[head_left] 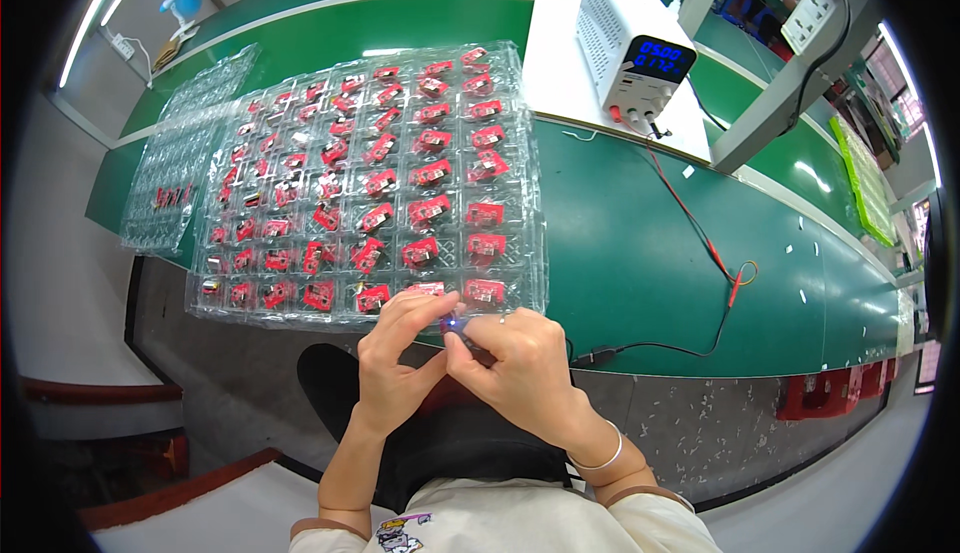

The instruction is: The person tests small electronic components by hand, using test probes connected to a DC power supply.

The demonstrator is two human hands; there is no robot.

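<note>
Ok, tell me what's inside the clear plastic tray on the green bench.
The clear plastic tray holds small red circuit boards, one per pocket. Both hands cover part of its near edge, hiding those pockets.

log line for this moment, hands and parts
left hand: pinching small lit part | right hand: gripping same part | clear tray: red circuit boards in pockets | bench power supply: display on
</note>
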